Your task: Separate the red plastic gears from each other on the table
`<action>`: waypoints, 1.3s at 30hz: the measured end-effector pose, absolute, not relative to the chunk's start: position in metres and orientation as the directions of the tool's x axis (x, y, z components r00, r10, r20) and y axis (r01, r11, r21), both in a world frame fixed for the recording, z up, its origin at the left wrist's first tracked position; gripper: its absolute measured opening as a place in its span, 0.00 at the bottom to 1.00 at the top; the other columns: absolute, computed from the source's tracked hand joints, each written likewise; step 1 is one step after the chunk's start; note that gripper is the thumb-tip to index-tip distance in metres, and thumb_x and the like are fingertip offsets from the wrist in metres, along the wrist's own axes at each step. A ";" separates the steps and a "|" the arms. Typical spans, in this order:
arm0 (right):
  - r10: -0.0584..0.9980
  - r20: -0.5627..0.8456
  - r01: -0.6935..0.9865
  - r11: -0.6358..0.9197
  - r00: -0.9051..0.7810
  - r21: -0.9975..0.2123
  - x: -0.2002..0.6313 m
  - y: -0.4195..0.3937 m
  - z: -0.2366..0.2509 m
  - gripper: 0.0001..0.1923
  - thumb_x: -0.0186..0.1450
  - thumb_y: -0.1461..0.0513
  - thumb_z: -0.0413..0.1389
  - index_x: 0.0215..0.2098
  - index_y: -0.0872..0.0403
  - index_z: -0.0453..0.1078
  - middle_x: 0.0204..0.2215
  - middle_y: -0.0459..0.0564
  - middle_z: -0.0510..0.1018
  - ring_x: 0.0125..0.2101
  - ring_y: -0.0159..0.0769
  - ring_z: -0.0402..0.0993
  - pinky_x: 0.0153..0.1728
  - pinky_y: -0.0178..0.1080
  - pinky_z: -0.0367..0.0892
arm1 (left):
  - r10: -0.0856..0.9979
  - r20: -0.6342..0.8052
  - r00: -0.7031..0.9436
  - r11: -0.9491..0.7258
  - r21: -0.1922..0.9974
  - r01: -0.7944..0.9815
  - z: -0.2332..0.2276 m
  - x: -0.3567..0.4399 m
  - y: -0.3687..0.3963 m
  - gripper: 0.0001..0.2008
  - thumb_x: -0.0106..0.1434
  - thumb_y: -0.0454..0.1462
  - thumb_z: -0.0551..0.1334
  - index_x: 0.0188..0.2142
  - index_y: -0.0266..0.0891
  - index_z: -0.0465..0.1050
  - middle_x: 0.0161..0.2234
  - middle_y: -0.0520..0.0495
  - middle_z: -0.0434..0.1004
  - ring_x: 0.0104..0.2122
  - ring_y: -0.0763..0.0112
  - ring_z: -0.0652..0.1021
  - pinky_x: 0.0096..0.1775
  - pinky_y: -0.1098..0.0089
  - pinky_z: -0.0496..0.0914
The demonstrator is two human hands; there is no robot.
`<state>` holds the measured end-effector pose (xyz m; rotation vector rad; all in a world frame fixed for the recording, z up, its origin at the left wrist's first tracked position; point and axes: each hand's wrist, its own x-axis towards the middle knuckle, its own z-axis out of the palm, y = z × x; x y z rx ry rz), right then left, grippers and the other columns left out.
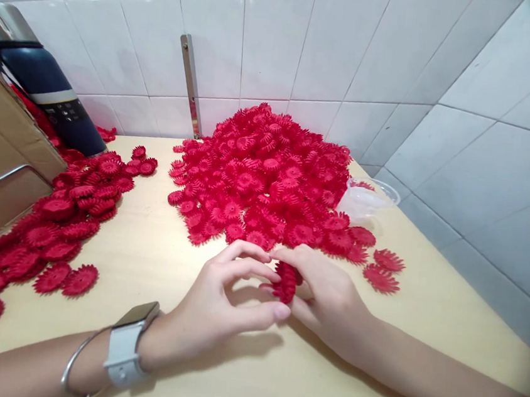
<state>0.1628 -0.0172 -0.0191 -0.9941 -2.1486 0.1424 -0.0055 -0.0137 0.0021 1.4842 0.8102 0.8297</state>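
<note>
We see our left hand (226, 302) and right hand (326, 293) meeting over the pale wooden tabletop (181, 366), both loosely curled, fingertips pinching one small stack of red frilled plastic flower pieces (286, 281) between them. Behind it rises one big heap of the same red flowers (262, 173), too many to count; a second, flatter spread (53, 233) lies left. One dark blue flask (44, 84) leans by the white tiled wall (310, 39).
</note>
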 end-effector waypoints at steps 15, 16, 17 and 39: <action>0.737 0.535 0.664 0.646 -0.413 -0.377 0.163 -0.018 -0.016 0.18 0.61 0.53 0.49 0.42 0.60 0.61 0.26 0.52 0.71 0.25 0.35 0.67 0.25 0.36 0.64 | 0.868 0.103 0.486 -0.207 0.964 0.166 0.002 -0.008 -0.009 0.05 0.54 0.31 0.60 0.25 0.38 0.74 0.39 0.49 0.65 0.43 0.72 0.68 0.45 0.76 0.63; 0.754 0.504 0.680 0.630 -0.421 -0.375 0.163 -0.017 -0.017 0.16 0.61 0.53 0.49 0.37 0.59 0.63 0.23 0.51 0.70 0.23 0.35 0.66 0.23 0.36 0.63 | 0.858 0.095 0.504 -0.195 0.969 0.150 0.002 -0.008 -0.009 0.05 0.54 0.31 0.60 0.25 0.38 0.74 0.39 0.49 0.65 0.43 0.71 0.68 0.46 0.75 0.63; 0.763 0.478 0.685 0.625 -0.435 -0.374 0.163 -0.017 -0.017 0.15 0.61 0.53 0.49 0.31 0.58 0.64 0.21 0.49 0.69 0.21 0.33 0.65 0.21 0.35 0.61 | 0.847 0.089 0.523 -0.186 0.973 0.137 0.002 -0.008 -0.009 0.05 0.54 0.31 0.60 0.25 0.38 0.74 0.39 0.49 0.65 0.42 0.71 0.69 0.46 0.75 0.63; 0.758 0.534 0.656 0.623 -0.374 -0.425 0.169 -0.012 -0.012 0.19 0.60 0.63 0.45 0.14 0.54 0.44 0.11 0.40 0.51 0.13 0.24 0.49 0.15 0.31 0.46 | 0.934 0.119 0.336 -0.145 0.988 0.053 0.004 -0.010 -0.007 0.09 0.61 0.35 0.52 0.32 0.38 0.70 0.37 0.49 0.70 0.42 0.70 0.69 0.43 0.74 0.62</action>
